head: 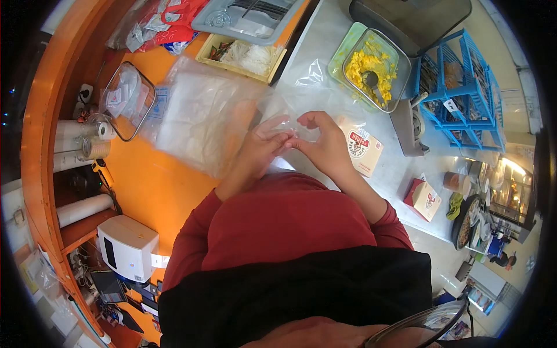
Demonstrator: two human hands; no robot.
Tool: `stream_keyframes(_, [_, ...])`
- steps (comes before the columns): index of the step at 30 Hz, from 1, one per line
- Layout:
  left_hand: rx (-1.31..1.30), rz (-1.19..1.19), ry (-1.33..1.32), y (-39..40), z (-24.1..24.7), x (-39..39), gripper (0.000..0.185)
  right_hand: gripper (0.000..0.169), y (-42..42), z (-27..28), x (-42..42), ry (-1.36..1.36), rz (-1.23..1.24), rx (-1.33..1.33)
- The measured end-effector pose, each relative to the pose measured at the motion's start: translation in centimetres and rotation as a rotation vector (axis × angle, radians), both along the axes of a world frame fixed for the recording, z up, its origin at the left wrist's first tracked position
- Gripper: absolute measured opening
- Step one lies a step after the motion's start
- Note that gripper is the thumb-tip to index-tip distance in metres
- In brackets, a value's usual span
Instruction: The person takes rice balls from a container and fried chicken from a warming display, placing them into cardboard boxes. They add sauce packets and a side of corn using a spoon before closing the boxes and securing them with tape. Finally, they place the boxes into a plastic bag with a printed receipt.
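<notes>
In front of my red shirt, my left hand [260, 151] pinches clear film that looks like a thin plastic bag [274, 106]. My right hand [324, 141] meets it there, its thumb tip against the left fingertips and its curled index finger held apart from the thumb. Glare and the film's clearness hide where the bag's edges run. Left of my hands lies a stack of clear plastic bags [196, 113] on the orange counter [143, 174]. Just past my right wrist, a cream and red printed carton [365, 152] rests on the metal table [391, 174].
A clear tub of yellow food [370, 69] with a dark spoon stands at the upper right. Near it are a tape dispenser [409, 130] and a blue tiered rack [461, 91]. A yellow tray [241, 58], a wire-rimmed basket [130, 102] and a white printer [128, 245] are leftward.
</notes>
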State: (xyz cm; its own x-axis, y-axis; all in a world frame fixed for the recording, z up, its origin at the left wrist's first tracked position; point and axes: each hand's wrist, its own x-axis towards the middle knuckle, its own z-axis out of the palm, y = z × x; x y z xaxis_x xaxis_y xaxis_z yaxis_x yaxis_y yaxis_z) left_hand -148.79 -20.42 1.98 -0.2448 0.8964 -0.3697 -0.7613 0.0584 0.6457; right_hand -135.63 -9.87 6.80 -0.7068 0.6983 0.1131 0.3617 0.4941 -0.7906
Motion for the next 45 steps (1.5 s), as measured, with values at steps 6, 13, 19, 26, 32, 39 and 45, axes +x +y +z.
stream_keyframes(6, [-0.185,-0.079,0.132,0.1,-2.2,-0.8,0.024,0.049,-0.8,0.8,-0.1,-0.098,0.025,-0.18])
stream_keyframes(13, [-0.142,0.1,0.034,0.3,-1.0,-0.2,0.019,0.043,-0.1,0.7,0.3,-0.002,-0.038,-0.14])
stream_keyframes(19, [-0.171,0.112,0.054,0.2,-1.7,-0.1,0.016,0.044,-0.2,0.2,0.1,-0.028,0.008,-0.185])
stream_keyframes(26, [-0.176,-0.026,0.198,0.2,-2.1,0.0,0.015,0.029,-0.3,-1.4,-0.3,-0.197,0.08,-0.374])
stream_keyframes(32, [-0.257,0.108,1.305,-2.5,-3.0,-5.6,0.014,0.008,3.0,0.0,3.0,-0.05,-0.198,-0.358])
stream_keyframes(39, [-0.205,0.185,1.05,-3.1,-1.3,-8.4,0.035,0.016,4.8,1.9,3.2,0.081,-0.167,-0.058])
stream_keyframes(45, [-0.341,0.238,1.135,0.0,-5.0,-2.4,0.032,0.015,1.8,-1.8,0.1,-0.177,0.064,0.116])
